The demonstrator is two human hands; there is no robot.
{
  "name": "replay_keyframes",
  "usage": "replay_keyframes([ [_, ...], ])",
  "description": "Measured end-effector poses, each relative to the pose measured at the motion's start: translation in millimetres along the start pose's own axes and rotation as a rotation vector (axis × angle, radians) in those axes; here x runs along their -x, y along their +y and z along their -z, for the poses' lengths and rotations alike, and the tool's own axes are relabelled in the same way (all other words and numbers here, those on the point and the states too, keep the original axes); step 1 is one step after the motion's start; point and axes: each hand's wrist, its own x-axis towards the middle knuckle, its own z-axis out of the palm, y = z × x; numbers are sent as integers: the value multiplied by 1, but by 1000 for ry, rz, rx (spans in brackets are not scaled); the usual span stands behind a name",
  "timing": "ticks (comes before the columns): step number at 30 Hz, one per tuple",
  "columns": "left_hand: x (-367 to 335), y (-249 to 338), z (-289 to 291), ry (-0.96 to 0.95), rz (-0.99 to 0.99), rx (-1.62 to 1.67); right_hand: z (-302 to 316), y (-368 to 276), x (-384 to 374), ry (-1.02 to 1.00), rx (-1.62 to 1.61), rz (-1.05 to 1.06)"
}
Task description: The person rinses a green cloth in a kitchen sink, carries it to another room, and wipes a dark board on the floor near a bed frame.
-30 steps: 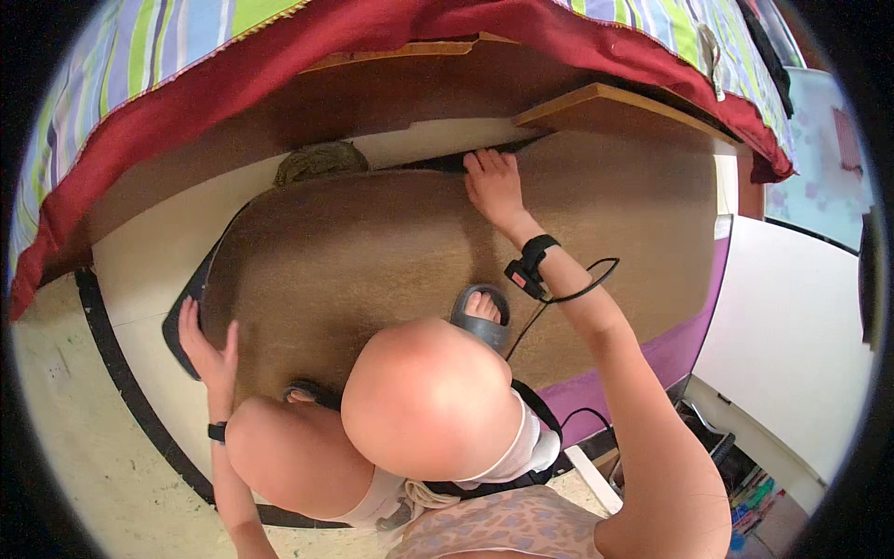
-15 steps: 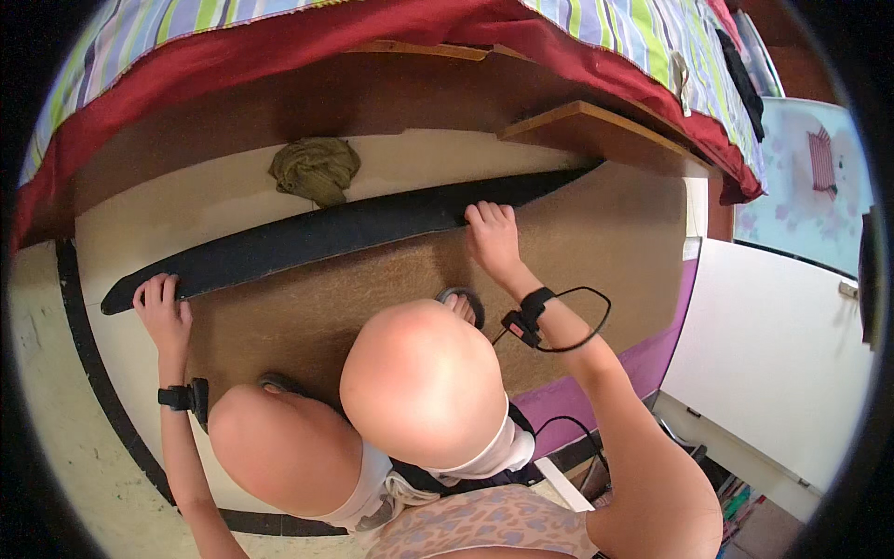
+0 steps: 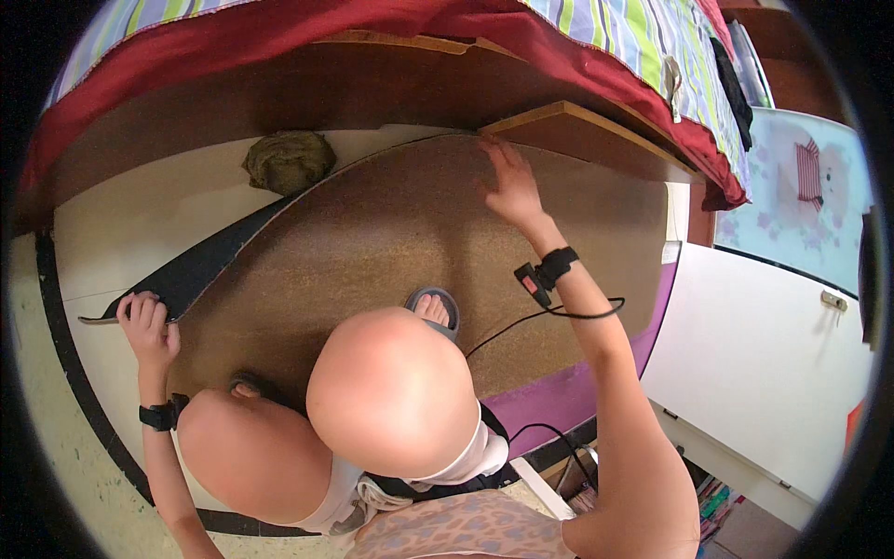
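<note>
A brown floor mat [image 3: 354, 247] with a black underside [image 3: 219, 252] lies beneath my feet. Its far left edge is turned back, so the black side shows there in a tapering strip. My left hand [image 3: 149, 328] is closed round the folded left corner of the mat. At the mat's far edge, beside a wooden board, my right hand [image 3: 512, 186] has its fingers stretched out, apparently resting on the brown surface. A crumpled olive-green cloth [image 3: 289, 160] lies on the pale floor just beyond the mat.
A bed with a striped cover [image 3: 233, 19] and dark wooden side runs along the far side. An angled wooden board [image 3: 568, 126] juts toward the mat. White cabinet doors [image 3: 745, 345] stand at right. Cables hang from my right wristband [image 3: 549, 272].
My right hand has moved farther away and let go of the turned-back edge. The mat's right and middle part now lies brown side up; only the left part remains folded in my left hand.
</note>
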Motion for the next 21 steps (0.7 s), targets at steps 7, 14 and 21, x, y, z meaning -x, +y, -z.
replay_keyframes([
  [7, 15, 1, 2, -86, 32, 16, -11, 23, -9, -167, 85, 93],
  [14, 40, 5, 0, -210, 30, 66, -23, 35, 0, -129, 104, 29],
  [21, 93, 3, -10, -276, -37, -2, -6, 98, 21, -253, 166, -86],
])
